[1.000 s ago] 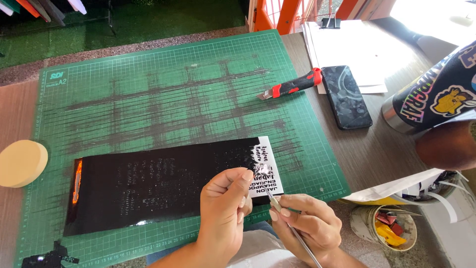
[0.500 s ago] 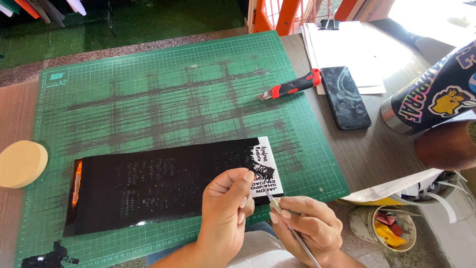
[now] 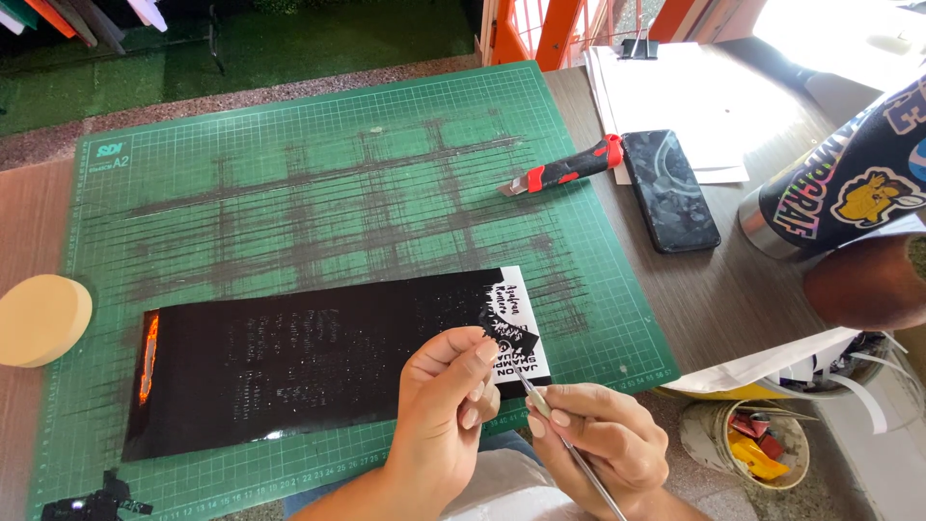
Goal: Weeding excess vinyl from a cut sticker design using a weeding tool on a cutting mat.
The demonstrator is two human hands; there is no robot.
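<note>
A long black vinyl sheet (image 3: 309,362) lies across the green cutting mat (image 3: 318,193). At its right end the white backing (image 3: 526,318) shows, with black letters left on it. My left hand (image 3: 444,400) pinches a peeled flap of black vinyl (image 3: 509,340) at that end and lifts it off the backing. My right hand (image 3: 593,439) sits just right of it and holds a thin metal weeding tool (image 3: 564,442) like a pen, its tip near the peeled flap.
A red and black utility knife (image 3: 569,166) lies at the mat's right edge beside a black phone (image 3: 670,190) and white papers (image 3: 675,106). A sticker-covered bottle (image 3: 839,183) stands at the right. A tan round sponge (image 3: 39,318) lies left. A scrap bin (image 3: 752,444) sits below.
None beyond a slight shift of my fingers; the flap and the tool stay at the sheet's right end.
</note>
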